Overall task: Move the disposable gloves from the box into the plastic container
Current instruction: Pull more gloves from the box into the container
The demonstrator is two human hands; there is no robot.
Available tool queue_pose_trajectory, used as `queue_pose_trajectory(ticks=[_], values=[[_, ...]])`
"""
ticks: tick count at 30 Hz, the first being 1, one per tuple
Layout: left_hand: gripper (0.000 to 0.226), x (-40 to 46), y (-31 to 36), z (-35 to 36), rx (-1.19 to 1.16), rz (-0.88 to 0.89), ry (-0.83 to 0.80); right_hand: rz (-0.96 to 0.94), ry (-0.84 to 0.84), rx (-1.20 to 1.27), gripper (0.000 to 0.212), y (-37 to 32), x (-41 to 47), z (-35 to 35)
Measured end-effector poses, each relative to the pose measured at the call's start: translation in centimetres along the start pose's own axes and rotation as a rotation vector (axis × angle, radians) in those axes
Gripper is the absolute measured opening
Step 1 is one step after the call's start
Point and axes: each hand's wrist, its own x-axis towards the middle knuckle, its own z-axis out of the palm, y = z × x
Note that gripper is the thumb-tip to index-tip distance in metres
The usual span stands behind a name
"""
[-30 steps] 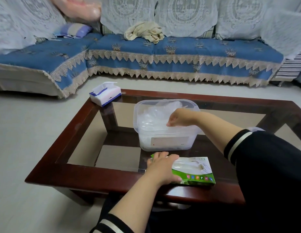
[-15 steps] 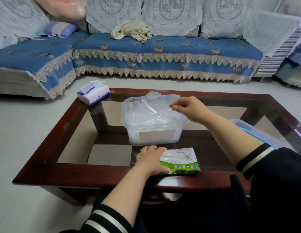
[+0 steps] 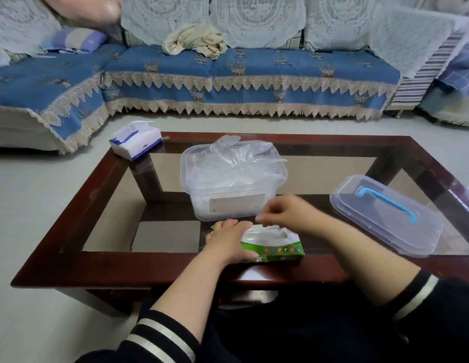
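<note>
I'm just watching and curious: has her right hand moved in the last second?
Yes. The right hand came back from over the plastic container toward her, down to the glove box.

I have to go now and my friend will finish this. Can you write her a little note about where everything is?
Left hand rests flat on the green glove box, steadying it. Right hand hovers over the box's opening, fingers curled, blurred; holds nothing I can see. The plastic container behind the box already has a heap of clear gloves reaching above its rim. Its lid lies to the right. Left: pull more gloves out.
</note>
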Motion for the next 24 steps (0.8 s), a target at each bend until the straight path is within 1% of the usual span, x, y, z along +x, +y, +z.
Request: queue_pose_trajectory(ticks=[1,2,3,4,6,9,12,14,16,20,24], values=[[0.076,0.0,0.0,0.0,-0.006,0.006,0.006,-0.029,-0.026,-0.198,0.021,0.6,0.0,1.6],[0.074,0.0,0.0,0.1,-0.017,0.007,0.014,-0.052,-0.027,-0.340,0.027,1.0,0.0,3.0],[0.073,0.0,0.0,0.1,-0.025,0.002,0.018,-0.058,-0.013,-0.412,0.033,1.4,0.0,4.2],[0.072,0.0,0.0,0.2,-0.034,-0.007,0.020,-0.057,0.016,-0.423,0.036,1.7,0.1,5.0],[0.071,0.0,0.0,0.3,-0.044,-0.022,0.028,-0.051,0.086,-0.358,0.035,2.2,0.4,5.7],[0.074,-0.1,0.1,0.3,-0.039,-0.024,0.027,-0.041,0.131,-0.250,0.023,2.6,0.7,5.6],[0.077,-0.2,0.0,0.1,-0.037,-0.026,0.017,-0.056,0.173,-0.270,0.014,2.4,0.7,5.5],[0.076,-0.4,0.0,0.1,-0.045,-0.029,0.018,-0.086,0.198,-0.369,0.016,1.9,0.5,5.6],[0.074,-0.4,0.0,0.2,-0.051,-0.035,0.026,-0.140,0.255,-0.408,0.017,1.5,0.2,5.4],[0.069,-0.4,-0.2,0.0,-0.056,-0.036,0.018,-0.272,0.390,-0.368,0.012,1.2,-0.5,5.0],[0.067,-0.5,-0.2,-0.1,-0.064,-0.025,0.011,-0.255,0.479,-0.209,0.010,1.3,-0.9,3.9]])
